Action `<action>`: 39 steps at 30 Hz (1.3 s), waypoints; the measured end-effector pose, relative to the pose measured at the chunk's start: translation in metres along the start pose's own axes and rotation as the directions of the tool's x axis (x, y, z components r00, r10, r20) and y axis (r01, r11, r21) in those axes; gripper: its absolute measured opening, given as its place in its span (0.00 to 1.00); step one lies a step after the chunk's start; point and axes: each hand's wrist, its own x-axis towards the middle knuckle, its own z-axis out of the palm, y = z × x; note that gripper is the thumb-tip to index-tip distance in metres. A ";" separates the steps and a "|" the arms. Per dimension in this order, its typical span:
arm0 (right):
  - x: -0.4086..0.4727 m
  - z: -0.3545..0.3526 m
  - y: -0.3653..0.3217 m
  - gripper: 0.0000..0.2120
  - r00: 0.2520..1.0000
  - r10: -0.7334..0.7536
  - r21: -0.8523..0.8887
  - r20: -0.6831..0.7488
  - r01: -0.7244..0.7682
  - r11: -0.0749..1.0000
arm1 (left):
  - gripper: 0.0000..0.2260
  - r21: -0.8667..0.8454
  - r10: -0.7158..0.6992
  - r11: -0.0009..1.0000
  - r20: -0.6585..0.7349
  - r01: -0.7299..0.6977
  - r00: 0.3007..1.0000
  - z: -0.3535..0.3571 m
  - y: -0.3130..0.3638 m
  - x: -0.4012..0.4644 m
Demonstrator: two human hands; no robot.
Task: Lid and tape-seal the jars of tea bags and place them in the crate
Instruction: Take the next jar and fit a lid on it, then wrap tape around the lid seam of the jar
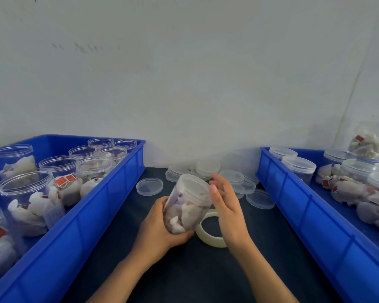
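My left hand (160, 228) grips a clear jar of tea bags (187, 204) by its lower part, tilted away from me over the dark table. A clear lid sits on the jar's top. My right hand (225, 206) is beside the jar's upper right, fingers relaxed and touching its lid rim. A roll of clear tape (210, 231) lies flat on the table just under and right of the jar. Loose clear lids (206, 168) are piled behind the jar near the wall.
A blue crate (96, 213) on the left holds several open jars of tea bags. A blue crate (311, 206) on the right holds several lidded jars, some stacked. A single lid (149, 186) lies upturned between the left crate and the jar. A white wall stands behind.
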 end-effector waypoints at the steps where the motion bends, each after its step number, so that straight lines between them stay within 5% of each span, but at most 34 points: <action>1: 0.001 -0.002 0.006 0.13 0.999 0.028 -0.109 -0.036 -0.032 0.994 | 0.37 -0.006 -0.030 1.000 -0.018 0.030 0.999 0.001 0.000 0.000; 5: -0.005 -0.003 0.030 0.10 0.979 0.200 -0.511 -0.030 -0.187 0.839 | 0.35 0.064 -0.151 0.986 -0.083 0.156 0.985 0.002 -0.002 -0.001; 9: -0.007 0.002 0.034 0.17 0.972 0.158 -0.933 0.175 0.113 0.341 | 0.37 0.197 -0.186 0.959 -0.109 0.204 0.977 0.006 -0.008 0.001; 11: -0.009 0.004 0.031 0.17 0.966 0.150 -0.951 0.210 0.166 0.260 | 0.40 0.219 -0.156 0.959 -0.113 0.178 0.981 0.006 -0.006 -0.001; 13: -0.011 0.001 0.027 0.10 0.966 0.126 -0.934 0.228 0.180 0.309 | 0.43 0.186 -0.096 0.974 -0.163 0.126 0.982 0.006 -0.003 -0.002; 15: -0.014 -0.008 0.027 0.06 0.980 0.106 -0.871 0.171 0.100 0.481 | 0.43 0.164 0.033 0.986 -0.315 0.020 0.948 0.003 0.003 -0.004; 18: -0.020 -0.019 0.030 0.05 0.987 0.144 -0.631 0.075 -0.065 0.773 | 0.26 0.404 0.432 0.886 -0.537 -0.228 0.725 0.000 0.015 -0.006; 19: -0.022 -0.021 0.032 0.05 0.986 0.151 -0.536 0.071 -0.089 0.839 | 0.19 0.460 0.536 0.832 -0.519 -0.311 0.666 0.001 0.019 -0.009; 21: -0.026 -0.023 0.034 0.04 0.984 0.150 -0.387 0.100 -0.100 0.917 | 0.08 0.478 0.660 0.735 -0.342 -0.481 0.668 0.007 0.027 -0.013; 25: -0.031 -0.022 0.034 0.10 0.987 0.015 -0.266 0.161 0.029 0.964 | 0.08 0.341 0.572 0.770 0.006 -0.539 0.820 0.024 0.030 -0.018; 30: -0.038 -0.015 0.037 0.14 0.966 -0.088 -0.252 0.245 0.151 0.956 | 0.13 0.089 0.364 0.929 -0.044 -0.359 0.930 0.030 0.023 -0.018; 39: -0.041 -0.009 0.043 0.11 0.969 -0.094 -0.345 0.227 0.171 0.923 | 0.09 0.028 0.327 0.945 -0.101 -0.326 0.940 0.031 0.023 -0.019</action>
